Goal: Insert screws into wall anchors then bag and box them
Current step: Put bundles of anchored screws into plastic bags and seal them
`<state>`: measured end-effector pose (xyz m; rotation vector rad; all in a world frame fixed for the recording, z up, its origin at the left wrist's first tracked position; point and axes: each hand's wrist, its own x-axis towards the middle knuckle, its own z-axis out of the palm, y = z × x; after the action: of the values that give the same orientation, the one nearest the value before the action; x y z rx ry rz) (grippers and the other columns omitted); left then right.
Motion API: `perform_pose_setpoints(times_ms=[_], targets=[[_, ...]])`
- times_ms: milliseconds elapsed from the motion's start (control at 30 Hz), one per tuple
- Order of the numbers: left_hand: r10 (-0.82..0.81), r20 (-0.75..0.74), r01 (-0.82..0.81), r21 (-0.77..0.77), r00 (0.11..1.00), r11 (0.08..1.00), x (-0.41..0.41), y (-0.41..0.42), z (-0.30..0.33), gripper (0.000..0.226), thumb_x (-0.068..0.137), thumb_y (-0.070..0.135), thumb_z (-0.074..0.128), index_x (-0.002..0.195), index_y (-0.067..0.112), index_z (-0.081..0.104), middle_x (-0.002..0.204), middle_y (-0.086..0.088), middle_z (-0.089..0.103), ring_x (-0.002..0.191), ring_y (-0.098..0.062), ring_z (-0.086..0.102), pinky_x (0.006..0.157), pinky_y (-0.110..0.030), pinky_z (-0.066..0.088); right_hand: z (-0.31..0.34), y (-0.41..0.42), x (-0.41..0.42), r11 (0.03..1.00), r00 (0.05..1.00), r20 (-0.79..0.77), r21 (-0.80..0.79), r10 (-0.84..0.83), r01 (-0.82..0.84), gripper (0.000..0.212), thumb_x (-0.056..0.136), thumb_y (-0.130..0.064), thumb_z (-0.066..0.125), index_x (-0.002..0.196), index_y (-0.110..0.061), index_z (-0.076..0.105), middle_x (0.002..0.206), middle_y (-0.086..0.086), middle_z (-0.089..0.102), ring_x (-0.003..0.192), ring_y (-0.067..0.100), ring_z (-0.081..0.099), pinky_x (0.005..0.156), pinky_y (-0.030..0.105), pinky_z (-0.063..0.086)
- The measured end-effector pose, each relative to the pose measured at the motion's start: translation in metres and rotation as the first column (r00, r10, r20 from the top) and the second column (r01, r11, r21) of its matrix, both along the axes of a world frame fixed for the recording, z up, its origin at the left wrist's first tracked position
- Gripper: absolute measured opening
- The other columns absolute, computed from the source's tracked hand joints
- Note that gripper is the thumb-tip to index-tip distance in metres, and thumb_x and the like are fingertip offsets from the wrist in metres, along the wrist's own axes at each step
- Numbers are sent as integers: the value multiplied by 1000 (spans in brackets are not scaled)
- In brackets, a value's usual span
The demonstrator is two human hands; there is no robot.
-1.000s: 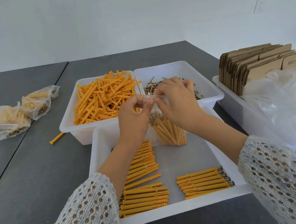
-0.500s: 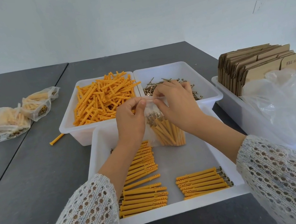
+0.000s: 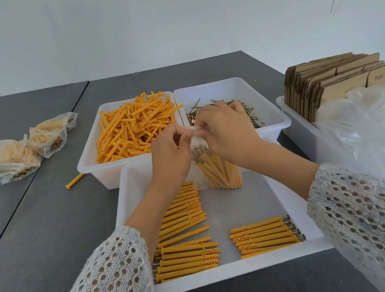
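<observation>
Your left hand (image 3: 171, 153) and right hand (image 3: 225, 131) pinch the mouth of the clear bag (image 3: 214, 165) of screw-loaded anchors. You're likely sealing; next, box it.

A dark grey table (image 3: 50, 244) is carrying white trays (image 3: 125, 176), filled bags (image 3: 5, 163) lying far left, and one loose orange anchor (image 3: 74, 181) beside them.

Left hand (image 3: 171, 153) and right hand (image 3: 228, 131) both pinch the top of a clear bag (image 3: 217, 167) — upright, filled with orange anchors — over the near white tray (image 3: 130, 206). Assembled anchors (image 3: 264, 236) lie in rows on the tray floor.
</observation>
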<state>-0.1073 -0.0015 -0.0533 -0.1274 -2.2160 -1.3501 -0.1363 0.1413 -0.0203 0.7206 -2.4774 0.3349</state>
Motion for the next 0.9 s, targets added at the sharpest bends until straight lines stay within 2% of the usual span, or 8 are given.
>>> perform_pose_setpoints(times_ms=[233,333,400,500,667,900], targets=[[11,38,-10,-19,999,1000,-2,4,-1,16,100,17,56,87,10,61,82,1,62,70,3,50,63,-10,37,6,27,-4,1000,996,82,-4,-19,20,9,92,-18,58,85,-19,63,93,-10,61,94,15,50,82,31,26],[27,37,-27,-4,999,1000,-3,2,-2,16,101,17,55,89,9,62,90,-2,67,78,-2,55,65,-9,39,7,37,-7,1000,994,104,-7,-24,25,9,93,-17,59,85,-18,63,93,-8,60,94,17,50,80,30,23],[34,38,-34,-3,999,999,-3,1,-2,15,101,17,55,88,11,62,92,-1,68,80,2,55,66,-7,39,6,43,-8,999,992,117,0,-36,36,8,94,-18,59,87,-17,64,94,-8,61,95,17,50,82,30,25],[32,47,-32,-1,998,1000,-4,1,-2,14,100,15,55,88,13,62,93,1,67,80,11,54,67,-4,38,6,52,-9,999,989,140,1,-51,51,8,94,-18,59,88,-16,64,96,-7,60,96,18,49,86,34,28],[32,49,-31,-12,998,999,-5,0,-3,14,100,15,56,88,14,61,92,2,67,82,5,55,67,-5,38,6,65,-7,999,986,162,-11,-49,52,8,95,-17,60,88,-17,63,94,-9,57,97,17,49,85,34,29],[28,46,-27,-14,999,1000,-5,0,-5,15,100,15,57,86,15,60,87,3,65,77,9,53,64,-5,36,7,76,-6,998,989,138,9,-58,58,8,96,-17,60,88,-17,64,92,-8,56,95,18,50,83,31,24]])
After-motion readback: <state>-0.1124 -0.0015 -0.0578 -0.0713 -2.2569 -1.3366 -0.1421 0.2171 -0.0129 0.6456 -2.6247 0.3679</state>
